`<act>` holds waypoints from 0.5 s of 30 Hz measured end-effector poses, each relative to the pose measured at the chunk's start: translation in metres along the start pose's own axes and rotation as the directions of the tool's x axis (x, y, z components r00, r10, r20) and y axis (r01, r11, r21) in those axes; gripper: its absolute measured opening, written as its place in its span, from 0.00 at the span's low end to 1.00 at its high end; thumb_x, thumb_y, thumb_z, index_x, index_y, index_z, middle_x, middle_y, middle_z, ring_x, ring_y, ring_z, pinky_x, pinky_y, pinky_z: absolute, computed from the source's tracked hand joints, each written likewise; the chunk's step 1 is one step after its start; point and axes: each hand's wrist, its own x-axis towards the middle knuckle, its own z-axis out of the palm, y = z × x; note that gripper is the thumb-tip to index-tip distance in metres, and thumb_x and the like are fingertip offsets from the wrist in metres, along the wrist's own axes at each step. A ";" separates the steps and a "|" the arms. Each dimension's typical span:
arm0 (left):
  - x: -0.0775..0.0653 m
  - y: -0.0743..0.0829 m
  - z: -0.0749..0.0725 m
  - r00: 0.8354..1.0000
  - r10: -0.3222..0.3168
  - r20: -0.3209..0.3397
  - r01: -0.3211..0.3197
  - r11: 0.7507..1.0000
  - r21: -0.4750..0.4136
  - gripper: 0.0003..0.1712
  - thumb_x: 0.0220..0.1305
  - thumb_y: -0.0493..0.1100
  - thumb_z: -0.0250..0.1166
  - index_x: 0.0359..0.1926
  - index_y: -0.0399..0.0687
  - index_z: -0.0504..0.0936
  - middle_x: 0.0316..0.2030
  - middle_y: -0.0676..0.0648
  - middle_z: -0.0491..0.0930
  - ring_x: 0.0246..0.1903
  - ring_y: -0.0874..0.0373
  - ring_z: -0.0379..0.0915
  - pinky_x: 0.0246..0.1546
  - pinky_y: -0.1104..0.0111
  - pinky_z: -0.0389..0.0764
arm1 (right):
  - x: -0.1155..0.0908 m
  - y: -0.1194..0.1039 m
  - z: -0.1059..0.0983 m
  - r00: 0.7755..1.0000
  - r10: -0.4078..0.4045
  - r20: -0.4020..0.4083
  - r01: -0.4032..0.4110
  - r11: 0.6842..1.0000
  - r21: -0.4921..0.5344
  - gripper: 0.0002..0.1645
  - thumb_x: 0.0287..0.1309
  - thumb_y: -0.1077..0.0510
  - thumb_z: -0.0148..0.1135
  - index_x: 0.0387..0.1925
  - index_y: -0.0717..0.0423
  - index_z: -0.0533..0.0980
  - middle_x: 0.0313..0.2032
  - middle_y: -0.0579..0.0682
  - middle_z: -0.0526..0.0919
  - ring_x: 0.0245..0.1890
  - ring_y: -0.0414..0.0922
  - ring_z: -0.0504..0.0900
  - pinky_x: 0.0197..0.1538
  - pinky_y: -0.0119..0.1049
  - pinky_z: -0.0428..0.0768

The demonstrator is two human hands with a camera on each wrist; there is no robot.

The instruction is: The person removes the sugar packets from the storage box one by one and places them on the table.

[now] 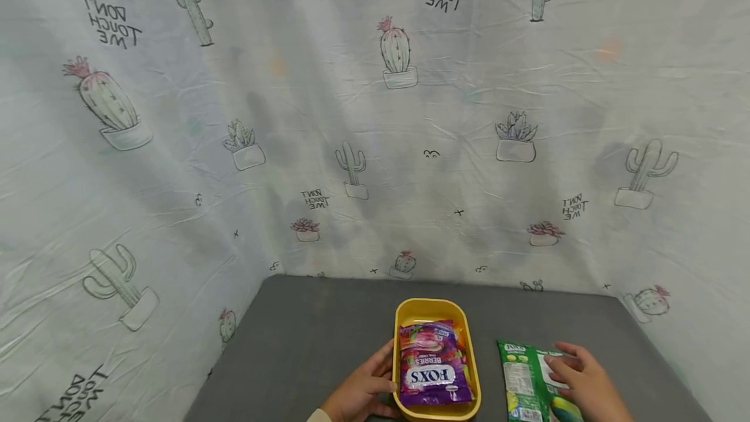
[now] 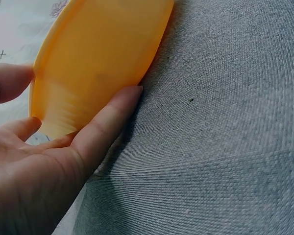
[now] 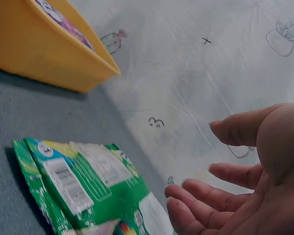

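A yellow plastic container (image 1: 472,370) with rounded corners stands on the grey surface. In it lies a purple FOX'S Berries candy bag (image 1: 430,360). My left hand (image 1: 366,386) is at the container's left side; in the left wrist view its fingertips (image 2: 130,95) touch the outer wall, spread out. To the right of the container lies a green candy bag (image 1: 518,376), its printed back with a barcode upward. My right hand (image 1: 586,379) is over the bag's right part in the head view. The right wrist view shows its fingers loosely bent and holding nothing.
The grey cloth-like surface (image 1: 328,324) ends at a pale curtain (image 1: 445,181) printed with cacti, which encloses the back and both sides. Orange-toned wrapping (image 1: 460,334) shows beside the purple bag inside the container.
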 end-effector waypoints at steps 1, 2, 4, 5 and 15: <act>0.000 0.000 0.000 1.000 -0.003 -0.001 0.003 1.000 -0.001 0.45 0.63 0.34 0.54 0.76 0.58 0.44 0.69 0.41 0.56 0.55 0.41 0.69 0.42 0.40 0.74 | 0.000 -0.001 0.002 1.000 -0.004 0.004 0.004 1.000 0.008 0.61 0.52 0.34 0.63 0.68 0.72 0.49 0.52 0.74 0.69 0.43 0.59 0.79 0.40 0.52 0.78; 0.001 0.000 0.000 1.000 -0.004 0.002 0.004 1.000 0.001 0.45 0.63 0.34 0.54 0.76 0.59 0.44 0.69 0.41 0.56 0.55 0.42 0.69 0.42 0.40 0.74 | 0.000 -0.002 0.004 1.000 -0.006 0.006 0.006 1.000 0.016 0.60 0.53 0.34 0.63 0.68 0.72 0.49 0.53 0.74 0.69 0.43 0.59 0.79 0.41 0.52 0.78; 0.002 0.000 0.000 1.000 -0.009 0.003 0.009 1.000 -0.004 0.46 0.63 0.34 0.54 0.76 0.59 0.45 0.69 0.41 0.56 0.54 0.42 0.69 0.42 0.40 0.74 | 0.000 -0.003 0.007 1.000 -0.013 0.012 0.013 0.999 0.031 0.60 0.53 0.35 0.63 0.68 0.72 0.49 0.53 0.74 0.69 0.43 0.59 0.79 0.41 0.52 0.78; 0.002 0.000 0.000 1.000 -0.009 0.004 0.009 1.000 -0.004 0.46 0.62 0.34 0.54 0.76 0.59 0.45 0.69 0.41 0.56 0.54 0.42 0.69 0.42 0.40 0.74 | 0.000 -0.004 0.008 1.000 -0.019 0.019 0.019 0.999 0.036 0.60 0.54 0.35 0.63 0.68 0.72 0.48 0.53 0.74 0.69 0.43 0.59 0.79 0.41 0.52 0.78; 0.004 0.002 -0.001 1.000 -0.008 0.025 0.008 1.000 0.000 0.46 0.61 0.33 0.54 0.76 0.59 0.45 0.69 0.41 0.56 0.56 0.41 0.67 0.41 0.40 0.74 | 0.004 -0.006 0.020 0.998 -0.020 0.054 0.014 0.993 0.118 0.61 0.53 0.33 0.62 0.70 0.68 0.47 0.57 0.75 0.64 0.45 0.59 0.79 0.43 0.53 0.78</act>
